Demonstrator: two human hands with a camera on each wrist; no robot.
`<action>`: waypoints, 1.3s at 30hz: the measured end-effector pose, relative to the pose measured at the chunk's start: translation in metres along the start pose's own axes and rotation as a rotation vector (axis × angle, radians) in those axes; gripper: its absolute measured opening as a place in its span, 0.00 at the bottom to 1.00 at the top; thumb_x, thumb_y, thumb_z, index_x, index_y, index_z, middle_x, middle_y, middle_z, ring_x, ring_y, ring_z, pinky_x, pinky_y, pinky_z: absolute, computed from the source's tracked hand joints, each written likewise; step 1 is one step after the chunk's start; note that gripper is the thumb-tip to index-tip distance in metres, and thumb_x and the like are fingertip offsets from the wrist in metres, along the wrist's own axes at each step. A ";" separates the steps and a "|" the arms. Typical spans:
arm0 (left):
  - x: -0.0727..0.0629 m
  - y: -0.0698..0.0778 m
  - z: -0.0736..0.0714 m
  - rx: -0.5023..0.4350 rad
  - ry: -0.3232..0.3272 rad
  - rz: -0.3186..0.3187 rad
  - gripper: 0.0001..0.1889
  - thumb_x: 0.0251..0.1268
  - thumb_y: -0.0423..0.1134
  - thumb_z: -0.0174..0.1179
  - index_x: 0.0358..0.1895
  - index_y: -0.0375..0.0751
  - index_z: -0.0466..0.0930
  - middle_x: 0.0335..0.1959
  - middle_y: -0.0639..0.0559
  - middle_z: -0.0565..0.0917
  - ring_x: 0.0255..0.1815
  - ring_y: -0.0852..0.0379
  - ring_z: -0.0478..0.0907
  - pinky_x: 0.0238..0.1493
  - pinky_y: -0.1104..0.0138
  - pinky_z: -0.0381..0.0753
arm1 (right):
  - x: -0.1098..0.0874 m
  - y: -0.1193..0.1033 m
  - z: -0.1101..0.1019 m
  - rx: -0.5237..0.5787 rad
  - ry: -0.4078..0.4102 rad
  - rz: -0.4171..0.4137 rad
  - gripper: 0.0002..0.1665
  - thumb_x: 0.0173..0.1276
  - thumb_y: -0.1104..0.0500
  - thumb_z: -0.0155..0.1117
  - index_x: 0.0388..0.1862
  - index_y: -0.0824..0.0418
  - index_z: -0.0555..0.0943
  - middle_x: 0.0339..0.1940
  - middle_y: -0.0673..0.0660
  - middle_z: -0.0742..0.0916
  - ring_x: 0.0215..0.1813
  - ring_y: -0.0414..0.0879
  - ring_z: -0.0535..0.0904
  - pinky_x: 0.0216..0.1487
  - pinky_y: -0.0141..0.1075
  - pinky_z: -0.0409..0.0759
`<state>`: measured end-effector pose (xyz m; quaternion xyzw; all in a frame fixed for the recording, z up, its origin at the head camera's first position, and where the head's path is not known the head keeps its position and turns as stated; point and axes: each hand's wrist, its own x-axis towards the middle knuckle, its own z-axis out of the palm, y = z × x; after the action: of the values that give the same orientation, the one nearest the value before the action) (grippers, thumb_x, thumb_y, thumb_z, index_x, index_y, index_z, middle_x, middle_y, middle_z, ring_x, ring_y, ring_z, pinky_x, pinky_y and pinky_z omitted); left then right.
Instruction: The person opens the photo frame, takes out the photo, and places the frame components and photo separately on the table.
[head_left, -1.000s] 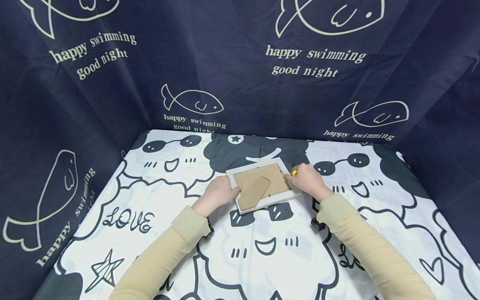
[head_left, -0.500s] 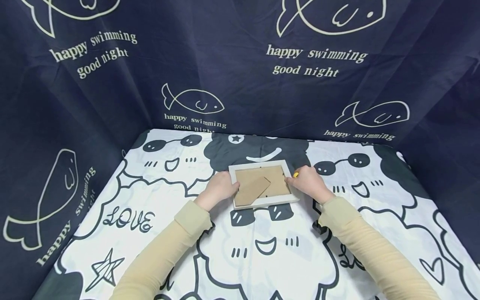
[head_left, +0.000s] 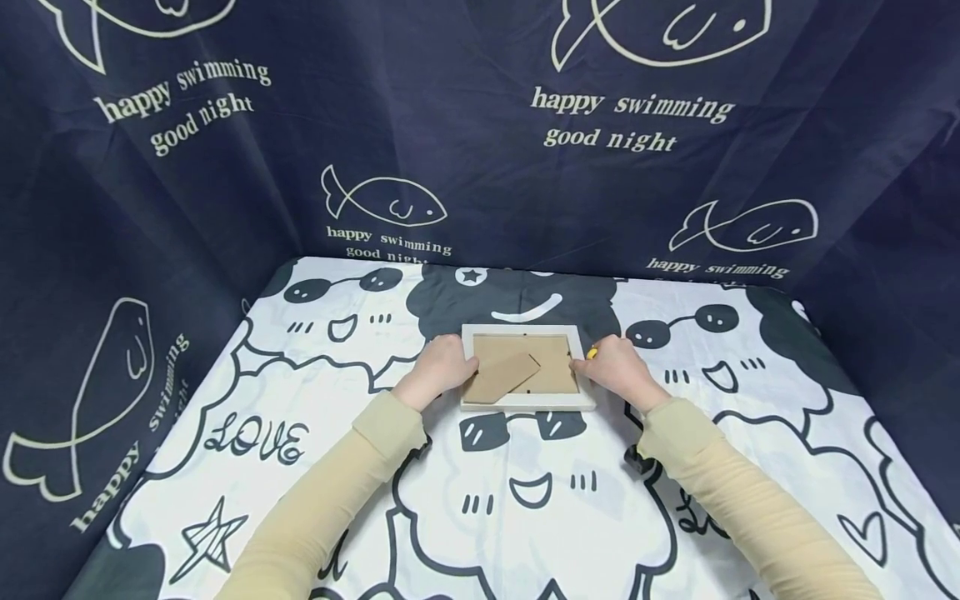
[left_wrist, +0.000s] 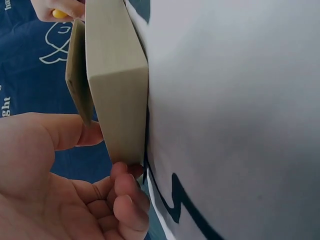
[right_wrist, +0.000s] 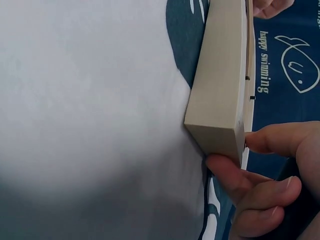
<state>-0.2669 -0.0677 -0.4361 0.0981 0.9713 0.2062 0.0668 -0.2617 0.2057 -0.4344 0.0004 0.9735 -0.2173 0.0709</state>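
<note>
A white wooden picture frame (head_left: 551,401) lies back side up on the patterned cloth, its long sides running left to right. Its brown backing board (head_left: 557,367) shows, with a cardboard stand leg (head_left: 504,377) slanting across it and small dark tabs (right_wrist: 252,97) at the rim. My left hand (head_left: 438,368) pinches the left side, thumb on top and fingers at the outer edge. Opposite, my right hand (head_left: 618,367) grips the right side the same way. A yellow-ended thing (head_left: 592,353) is tucked in the right hand; its dark part (right_wrist: 292,172) is mostly hidden by the palm.
A white cloth (head_left: 337,517) with black cartoon sheep covers the table. Dark blue curtains (head_left: 495,217) with fish prints hang close behind it and along both sides.
The picture frame has turned clockwise from a slant to square with the table. My left hand has moved away from me with it, the right hand slightly towards me; both kept their grip.
</note>
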 end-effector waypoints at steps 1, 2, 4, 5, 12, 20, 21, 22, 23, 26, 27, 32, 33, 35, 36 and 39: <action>0.001 0.000 0.000 0.001 -0.001 -0.003 0.16 0.62 0.42 0.54 0.17 0.40 0.72 0.17 0.48 0.75 0.17 0.55 0.71 0.16 0.68 0.65 | -0.001 0.000 0.000 0.005 -0.003 0.001 0.22 0.58 0.48 0.65 0.12 0.60 0.78 0.11 0.54 0.82 0.14 0.43 0.72 0.16 0.34 0.65; 0.002 0.000 -0.001 0.004 0.001 -0.003 0.16 0.62 0.42 0.54 0.17 0.40 0.72 0.18 0.48 0.75 0.17 0.55 0.71 0.16 0.68 0.65 | -0.001 -0.001 0.000 0.009 -0.004 0.004 0.22 0.58 0.48 0.65 0.13 0.61 0.78 0.11 0.54 0.82 0.14 0.43 0.72 0.17 0.34 0.65; 0.004 0.000 -0.002 0.011 0.002 -0.005 0.16 0.61 0.42 0.54 0.16 0.40 0.72 0.18 0.47 0.75 0.18 0.54 0.72 0.16 0.68 0.66 | -0.002 -0.002 0.000 0.019 -0.006 0.011 0.21 0.58 0.49 0.65 0.13 0.62 0.79 0.11 0.53 0.82 0.15 0.43 0.72 0.17 0.33 0.65; 0.005 0.000 -0.002 0.016 0.003 -0.003 0.16 0.61 0.42 0.54 0.16 0.40 0.72 0.18 0.47 0.75 0.18 0.54 0.72 0.17 0.67 0.67 | -0.003 -0.003 0.001 0.023 -0.006 0.014 0.21 0.58 0.49 0.65 0.14 0.62 0.80 0.11 0.53 0.82 0.15 0.43 0.72 0.17 0.33 0.65; 0.010 0.000 -0.006 0.016 -0.011 -0.017 0.16 0.62 0.42 0.54 0.19 0.36 0.75 0.22 0.44 0.78 0.23 0.51 0.75 0.23 0.64 0.74 | -0.006 -0.006 0.003 0.027 -0.003 0.032 0.21 0.57 0.49 0.65 0.13 0.62 0.82 0.10 0.53 0.83 0.18 0.46 0.76 0.20 0.34 0.67; 0.015 -0.004 -0.006 -0.004 -0.007 -0.007 0.15 0.62 0.41 0.54 0.21 0.34 0.77 0.21 0.44 0.78 0.21 0.52 0.75 0.22 0.66 0.74 | -0.011 -0.010 0.002 0.046 -0.016 0.005 0.19 0.56 0.50 0.66 0.14 0.62 0.82 0.10 0.53 0.83 0.18 0.44 0.75 0.20 0.33 0.66; 0.016 -0.004 -0.005 -0.004 -0.006 -0.006 0.15 0.62 0.41 0.54 0.22 0.33 0.78 0.22 0.44 0.79 0.22 0.52 0.75 0.22 0.66 0.74 | -0.011 -0.010 0.002 0.050 -0.022 0.005 0.19 0.56 0.51 0.66 0.15 0.63 0.82 0.11 0.53 0.83 0.18 0.44 0.75 0.20 0.33 0.66; 0.016 -0.004 -0.005 -0.006 -0.006 -0.008 0.15 0.62 0.41 0.54 0.24 0.33 0.79 0.22 0.44 0.79 0.22 0.52 0.75 0.22 0.66 0.74 | -0.012 -0.011 0.002 0.049 -0.026 0.004 0.18 0.56 0.51 0.66 0.15 0.63 0.82 0.11 0.53 0.83 0.17 0.44 0.74 0.20 0.33 0.66; 0.017 -0.005 -0.005 -0.009 -0.006 -0.008 0.14 0.62 0.41 0.54 0.25 0.32 0.79 0.22 0.44 0.79 0.22 0.53 0.75 0.22 0.66 0.74 | -0.012 -0.012 0.001 0.048 -0.031 0.005 0.18 0.57 0.51 0.66 0.16 0.63 0.82 0.11 0.53 0.83 0.17 0.44 0.74 0.20 0.33 0.66; 0.018 -0.005 -0.004 -0.008 -0.002 -0.007 0.14 0.62 0.40 0.55 0.28 0.31 0.79 0.23 0.44 0.79 0.21 0.53 0.75 0.20 0.67 0.73 | -0.014 -0.013 0.001 0.042 -0.045 0.008 0.19 0.57 0.51 0.65 0.16 0.63 0.82 0.11 0.52 0.84 0.17 0.43 0.73 0.20 0.33 0.65; 0.019 -0.005 -0.004 -0.005 0.000 -0.006 0.14 0.62 0.40 0.55 0.28 0.30 0.80 0.22 0.44 0.79 0.21 0.53 0.75 0.20 0.67 0.73 | -0.014 -0.012 0.001 0.038 -0.048 0.008 0.19 0.57 0.51 0.65 0.16 0.63 0.82 0.11 0.52 0.83 0.17 0.43 0.73 0.20 0.33 0.64; 0.019 -0.004 -0.004 0.009 0.009 0.001 0.14 0.62 0.40 0.55 0.29 0.29 0.80 0.22 0.44 0.78 0.19 0.53 0.75 0.19 0.68 0.72 | -0.015 -0.012 0.002 0.034 -0.049 0.008 0.19 0.58 0.51 0.65 0.15 0.62 0.82 0.11 0.52 0.83 0.17 0.43 0.72 0.20 0.33 0.63; 0.019 -0.004 -0.003 0.010 0.011 0.003 0.14 0.62 0.40 0.55 0.30 0.29 0.80 0.22 0.44 0.78 0.19 0.53 0.75 0.19 0.68 0.72 | -0.015 -0.012 0.002 0.034 -0.049 0.008 0.19 0.58 0.51 0.65 0.15 0.62 0.81 0.11 0.52 0.83 0.17 0.43 0.71 0.20 0.33 0.63; 0.019 -0.005 -0.002 0.004 0.016 0.004 0.14 0.62 0.40 0.55 0.30 0.29 0.80 0.22 0.43 0.79 0.19 0.53 0.75 0.19 0.67 0.72 | -0.015 -0.012 0.002 0.036 -0.050 0.007 0.19 0.58 0.51 0.65 0.14 0.62 0.81 0.11 0.52 0.83 0.17 0.43 0.71 0.20 0.33 0.63; 0.019 -0.005 -0.002 0.002 0.020 0.005 0.14 0.62 0.40 0.55 0.31 0.29 0.80 0.22 0.43 0.79 0.20 0.53 0.75 0.19 0.67 0.73 | -0.015 -0.012 0.002 0.038 -0.050 0.007 0.19 0.58 0.51 0.65 0.14 0.62 0.81 0.11 0.52 0.83 0.17 0.43 0.71 0.20 0.33 0.63; 0.019 -0.007 0.000 -0.004 0.035 0.008 0.15 0.62 0.41 0.55 0.32 0.29 0.80 0.24 0.42 0.80 0.22 0.52 0.76 0.21 0.65 0.74 | -0.015 -0.011 0.002 0.042 -0.054 0.015 0.19 0.58 0.50 0.65 0.14 0.62 0.82 0.11 0.52 0.84 0.18 0.43 0.72 0.20 0.33 0.63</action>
<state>-0.2865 -0.0699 -0.4403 0.0982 0.9715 0.2100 0.0491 -0.2470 0.1955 -0.4296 0.0032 0.9664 -0.2372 0.0990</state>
